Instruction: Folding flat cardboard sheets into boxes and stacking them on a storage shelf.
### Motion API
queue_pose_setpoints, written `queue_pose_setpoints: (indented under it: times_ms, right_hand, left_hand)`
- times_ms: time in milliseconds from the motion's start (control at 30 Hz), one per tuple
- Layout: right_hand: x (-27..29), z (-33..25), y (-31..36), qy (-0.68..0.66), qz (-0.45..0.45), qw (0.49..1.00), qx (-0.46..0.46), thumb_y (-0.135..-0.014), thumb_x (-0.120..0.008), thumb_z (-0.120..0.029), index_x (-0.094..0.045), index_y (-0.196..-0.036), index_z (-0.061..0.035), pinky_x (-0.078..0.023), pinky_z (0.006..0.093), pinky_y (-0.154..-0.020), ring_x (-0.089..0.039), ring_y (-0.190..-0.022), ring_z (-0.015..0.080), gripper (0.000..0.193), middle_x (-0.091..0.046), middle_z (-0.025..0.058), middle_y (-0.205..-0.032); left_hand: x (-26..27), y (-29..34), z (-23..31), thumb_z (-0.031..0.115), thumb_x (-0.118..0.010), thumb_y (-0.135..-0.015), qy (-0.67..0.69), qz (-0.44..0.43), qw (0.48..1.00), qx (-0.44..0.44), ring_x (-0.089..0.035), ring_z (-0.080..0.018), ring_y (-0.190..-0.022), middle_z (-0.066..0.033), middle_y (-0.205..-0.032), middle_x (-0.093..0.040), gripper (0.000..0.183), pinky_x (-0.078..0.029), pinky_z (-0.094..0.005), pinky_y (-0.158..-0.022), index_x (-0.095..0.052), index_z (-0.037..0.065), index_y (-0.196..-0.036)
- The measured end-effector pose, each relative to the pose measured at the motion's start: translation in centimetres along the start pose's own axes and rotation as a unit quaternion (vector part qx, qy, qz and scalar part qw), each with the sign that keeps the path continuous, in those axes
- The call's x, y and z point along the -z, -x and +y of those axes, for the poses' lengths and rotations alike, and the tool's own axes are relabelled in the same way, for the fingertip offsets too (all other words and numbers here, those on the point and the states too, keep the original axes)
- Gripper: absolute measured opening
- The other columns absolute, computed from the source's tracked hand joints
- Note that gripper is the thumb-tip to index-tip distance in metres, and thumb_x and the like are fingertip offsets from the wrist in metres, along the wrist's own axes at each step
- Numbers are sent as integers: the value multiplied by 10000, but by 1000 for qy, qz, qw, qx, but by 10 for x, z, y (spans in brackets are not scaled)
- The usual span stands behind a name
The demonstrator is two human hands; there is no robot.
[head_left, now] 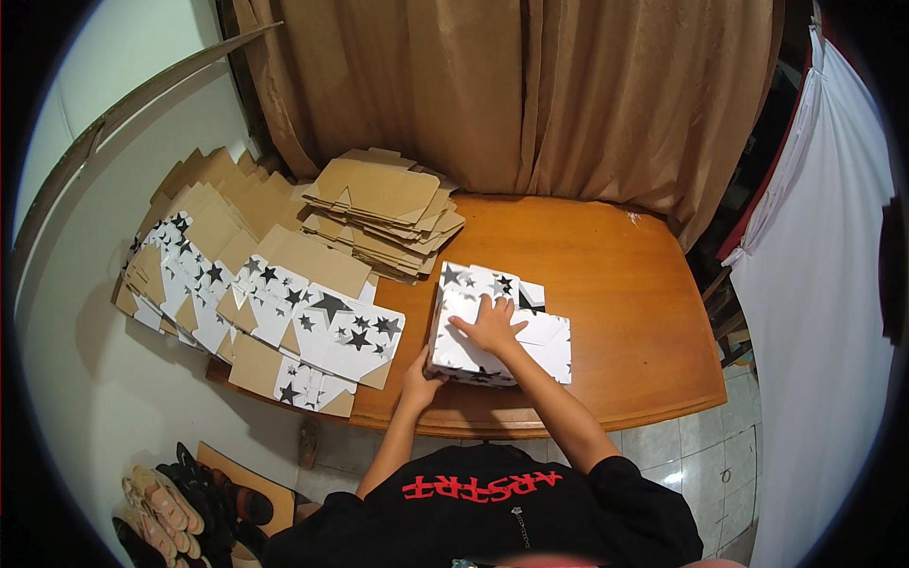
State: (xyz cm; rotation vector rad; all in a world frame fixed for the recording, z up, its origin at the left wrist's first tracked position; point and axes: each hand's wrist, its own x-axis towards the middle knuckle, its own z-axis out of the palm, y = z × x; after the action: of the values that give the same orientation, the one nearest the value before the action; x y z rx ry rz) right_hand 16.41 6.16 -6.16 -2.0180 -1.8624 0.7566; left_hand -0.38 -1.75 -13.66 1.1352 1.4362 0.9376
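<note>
A white cardboard box printed with grey and black stars rests near the front edge of the wooden table, in front of me. Two of its flaps stick out on the right side. My right hand lies on top of the box with its fingers spread. Low on the box's left side, my left hand grips its near corner; the fingertips are partly hidden behind the cardboard.
Flat star-printed cardboard blanks overlap along the table's left side. Behind them is a stack of folded brown cardboard pieces. The wooden table backs onto a brown curtain. Several shoes stand on the lower left.
</note>
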Motion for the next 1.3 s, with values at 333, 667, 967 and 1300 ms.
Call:
queue_pose_setpoints:
  times_ms: [333, 667, 967, 1300]
  right_hand:
    - [52, 35, -3, -585, 163, 772, 186, -746, -618, -538, -174, -1352, 15, -198, 451, -1051, -237, -1264, 332, 933, -250, 214, -1340]
    - [9, 150, 11, -768, 101, 633, 0, -863, -493, -172, -337, -1256, -33, -446, 389, -884, -540, -1024, 266, 445, -518, 147, -1153]
    - [-7, 240, 0, -560, 73, 810, -156, -929, -398, -346, -552, -1023, -58, -471, 271, -569, -565, -647, 114, 340, -595, 16, -765]
    - [14, 185, -29, -255, 305, 913, -86, -860, -526, -389, -308, -1309, 51, -287, 401, -1010, -372, -1211, 373, 665, -372, 258, -1306]
  left_hand:
    - [-31, 25, 152, 21, -750, -562, -134, 106, 907, -384, -382, -310, -1214, -124, -1364, -340, 705, -379, -391, -975, -486, 102, -1211]
    - [-79, 26, 111, 117, -701, -692, -57, -97, 908, -403, -408, -329, -1186, -140, -1292, -443, 465, -302, -422, -1006, -546, 71, -1127]
    - [-33, -29, 23, 299, -702, -728, -315, 47, 917, -240, -143, -414, -1320, -214, -1422, -212, 734, -194, -495, -1053, -348, 50, -1320]
    - [-41, -30, 7, 291, -636, -797, -371, 59, 886, -273, -286, -380, -1269, -213, -1404, -252, 562, -286, -456, -1018, -449, 29, -1257]
